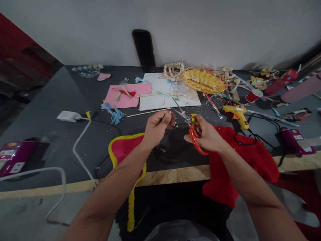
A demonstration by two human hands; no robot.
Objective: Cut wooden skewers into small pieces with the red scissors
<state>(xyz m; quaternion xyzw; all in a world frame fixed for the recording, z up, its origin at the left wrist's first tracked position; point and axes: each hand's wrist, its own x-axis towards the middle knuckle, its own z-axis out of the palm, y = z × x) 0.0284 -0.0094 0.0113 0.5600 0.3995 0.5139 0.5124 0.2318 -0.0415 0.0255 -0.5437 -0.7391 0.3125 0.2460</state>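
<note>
My right hand (205, 134) holds red-handled scissors (197, 139), their blades open and pointing up and to the left. A small yellow object (194, 118) is also at its fingers. Fingertips pinched together, my left hand (157, 127) is just left of the blades; what it grips is too small to make out. Small pale bits (176, 125) lie on the dark table between the hands. Behind my left hand a thin wooden stick (144, 112) lies near a white board (152, 102). Under my left forearm is a pink cloth with yellow trim (125, 147).
A yellow wicker basket (205, 82), beads (173, 71) and a phone (144, 50) stand at the back. Pink paper (112, 97) with tassels lies left of centre. To the right are a yellow glue gun (237, 115), its black cord and red cloth (240, 160). A white cable (77, 147) runs at left.
</note>
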